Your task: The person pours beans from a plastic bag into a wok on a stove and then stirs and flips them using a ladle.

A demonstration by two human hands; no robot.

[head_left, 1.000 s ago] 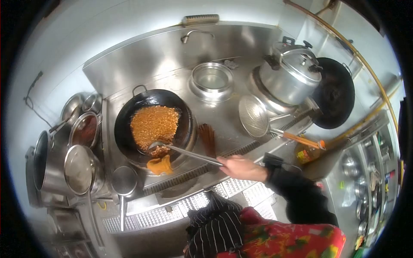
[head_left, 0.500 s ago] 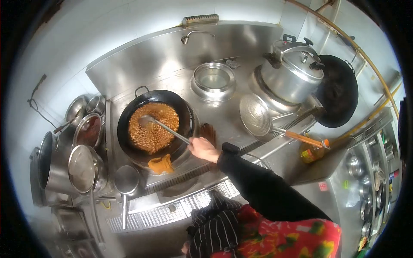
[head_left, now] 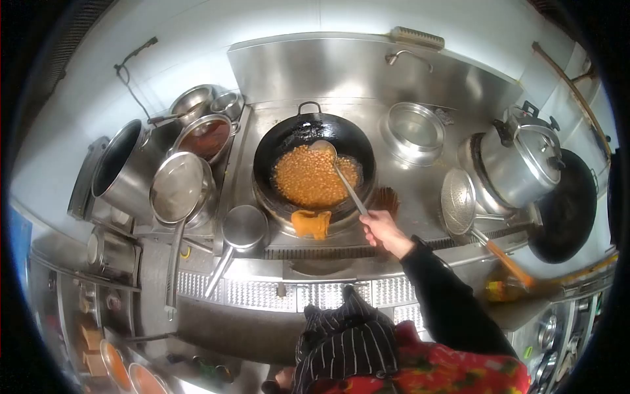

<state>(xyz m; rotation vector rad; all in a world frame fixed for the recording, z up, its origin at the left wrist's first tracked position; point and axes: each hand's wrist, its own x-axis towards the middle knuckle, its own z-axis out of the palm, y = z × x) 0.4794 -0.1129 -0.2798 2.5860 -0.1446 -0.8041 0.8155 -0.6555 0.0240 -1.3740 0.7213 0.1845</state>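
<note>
My right hand (head_left: 386,231) is closed round the handle end of a metal ladle (head_left: 350,187). The ladle's bowl rests at the far right edge of a heap of small brown nuts or beans (head_left: 308,177), which looks wet. They lie in a black wok (head_left: 272,148) on the stove, and a loop handle stands up at its far side. An orange cloth (head_left: 310,224) is draped at the wok's near rim. At the bottom edge, beside striped dark cloth, only a little of my left hand (head_left: 284,379) shows; its fingers cannot be made out.
Right of the wok are a bamboo brush (head_left: 387,199), a round metal pot (head_left: 417,128), a wire strainer (head_left: 458,200) and a pressure cooker (head_left: 522,157). On the left stand a saucepan (head_left: 245,226), a long-handled strainer (head_left: 176,187) and a tall pot (head_left: 121,164). A faucet (head_left: 410,58) projects from the back panel.
The view has swung left, so the stove appears further right. My right hand has shifted the ladle's bowl from the middle of the nuts or beans to their far right side.
</note>
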